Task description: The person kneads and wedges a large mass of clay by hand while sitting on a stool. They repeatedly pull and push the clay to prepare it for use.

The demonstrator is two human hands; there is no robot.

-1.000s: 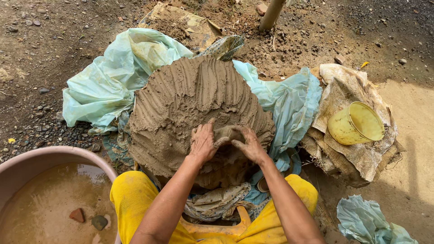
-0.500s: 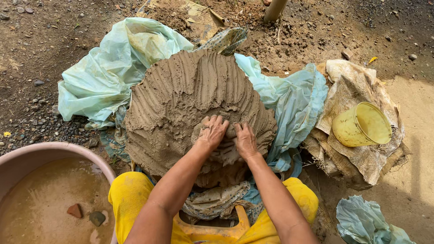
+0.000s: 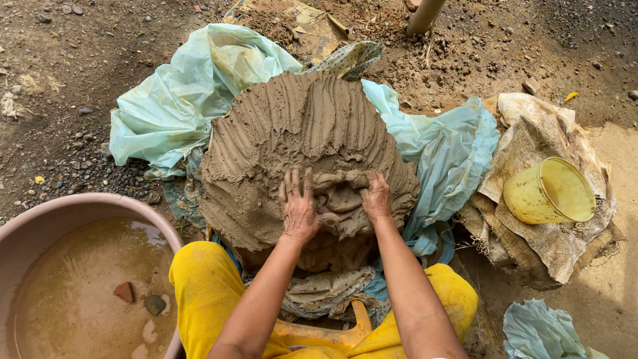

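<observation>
A big mound of wet brown clay [image 3: 299,133], scored with finger grooves, rests on pale green plastic sheeting [image 3: 173,106] on the dirt ground. My left hand [image 3: 298,207] lies flat on the near side of the mound, fingers spread and pressing into the clay. My right hand [image 3: 376,197] presses beside it, fingers curled over a soft lump of clay [image 3: 337,196] that bulges between the two hands. Both hands are smeared with clay. My legs in yellow cloth [image 3: 199,292] sit just below the mound.
A pink basin [image 3: 46,213] of muddy water with a few stones stands at the lower left. A yellow plastic cup [image 3: 550,191] lies tipped on a sack [image 3: 551,246] at the right. A wooden pole [image 3: 425,14] rises at the top. More plastic [image 3: 538,332] lies bottom right.
Both hands have slid up the mound and spread apart, pushing a lump of clay up between them. The view has shifted slightly.
</observation>
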